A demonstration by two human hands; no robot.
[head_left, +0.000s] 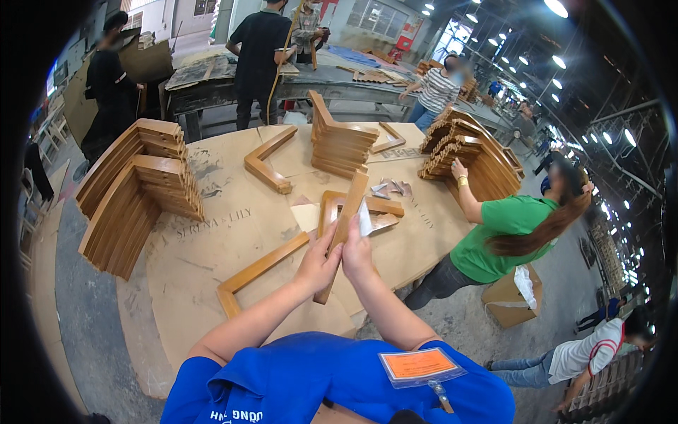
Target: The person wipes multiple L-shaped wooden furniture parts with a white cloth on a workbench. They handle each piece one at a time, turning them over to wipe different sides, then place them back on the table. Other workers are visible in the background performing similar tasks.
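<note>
Both hands are at a brown, varnished wooden piece [343, 225], held tilted over the cardboard-covered table. My left hand [319, 263] is closed round its lower part. My right hand [357, 253] is closed on a folded white sheet [365, 218] against the right side of the wood; the fingertips are partly hidden. Just beyond lies an angled wooden frame piece [385, 205], partly covered by the held one. To the left of my left hand, an L-shaped wooden piece [265, 263] rests on the table. Small grey and white scraps [392, 189] lie beyond my right hand.
Stacks of angled wooden pieces stand at the left [134, 205], far middle [342, 145] and right [487, 162]. Another angled piece [265, 159] lies between them. A person in green [501, 226] reaches to the right stack. A cardboard box [512, 300] stands on the floor.
</note>
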